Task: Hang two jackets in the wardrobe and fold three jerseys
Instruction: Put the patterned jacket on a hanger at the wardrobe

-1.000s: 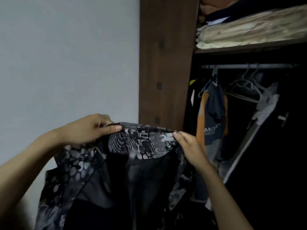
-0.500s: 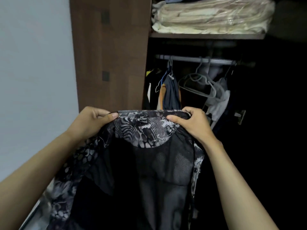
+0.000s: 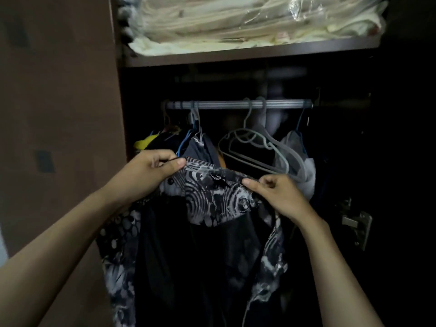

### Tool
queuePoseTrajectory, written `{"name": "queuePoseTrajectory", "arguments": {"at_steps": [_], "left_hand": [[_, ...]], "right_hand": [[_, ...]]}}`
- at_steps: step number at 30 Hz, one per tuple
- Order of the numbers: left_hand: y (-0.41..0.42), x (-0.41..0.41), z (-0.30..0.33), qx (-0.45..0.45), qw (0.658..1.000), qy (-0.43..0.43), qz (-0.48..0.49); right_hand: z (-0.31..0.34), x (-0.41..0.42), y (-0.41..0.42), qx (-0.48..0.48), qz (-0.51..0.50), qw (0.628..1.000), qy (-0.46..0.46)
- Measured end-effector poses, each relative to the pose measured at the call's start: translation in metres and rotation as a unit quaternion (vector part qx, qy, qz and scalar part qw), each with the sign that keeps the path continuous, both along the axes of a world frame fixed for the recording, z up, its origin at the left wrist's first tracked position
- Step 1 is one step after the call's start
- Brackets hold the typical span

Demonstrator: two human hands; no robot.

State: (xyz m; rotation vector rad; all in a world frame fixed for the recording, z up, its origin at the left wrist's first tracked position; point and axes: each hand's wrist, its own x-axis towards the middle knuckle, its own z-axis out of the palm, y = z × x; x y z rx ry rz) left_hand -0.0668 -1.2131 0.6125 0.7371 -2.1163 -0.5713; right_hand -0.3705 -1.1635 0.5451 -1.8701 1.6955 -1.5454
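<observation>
Gripping the collar at both ends, the two hands held a patterned jacket (image 3: 212, 201) up in front of the open wardrobe (image 3: 59, 114); the left hand (image 3: 151, 171) was closed on the left end of the collar, thumb pressed over the black trim, and the right hand (image 3: 276, 194) pinched the right end between thumb and forefinger; the black-and-white printed lining faced the camera with a small black label (image 3: 218, 179) at the neck, and the dark body of the garment hung straight down between the forearms; the jacket sat below the metal rail (image 3: 236, 105), not touching it; behind it hung dark clothes on blue hangers (image 3: 188, 140), a yellow item (image 3: 145, 142) at far left, empty grey hangers (image 3: 257, 152) in the middle and a pale garment (image 3: 299, 161) at right; on the shelf (image 3: 236, 54) above lay folded cream bedding in clear plastic (image 3: 236, 22); a metal hinge (image 3: 356, 223) showed at the right edge
</observation>
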Motion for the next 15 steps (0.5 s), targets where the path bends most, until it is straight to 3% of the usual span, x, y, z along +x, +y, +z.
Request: {"name": "queuePoseTrajectory", "arguments": {"at_steps": [3, 6, 12, 15], "left_hand": [[-0.020, -0.013, 0.017, -0.045, 0.998, -0.042, -0.016], [-0.028, -0.025, 0.028, -0.171, 0.980, -0.102, 0.024], [-0.028, -0.026, 0.033, -0.317, 0.916, -0.209, 0.132], [-0.031, -0.025, 0.034, -0.315, 0.915, -0.215, 0.134]], "right_hand": [[0.030, -0.004, -0.008, -0.062, -0.081, 0.994, 0.026], [0.064, -0.011, -0.031, -0.091, -0.211, 0.966, 0.120], [0.096, -0.026, -0.093, 0.042, -0.284, 0.921, 0.262], [0.099, -0.022, -0.109, 0.055, -0.328, 0.893, 0.304]]}}
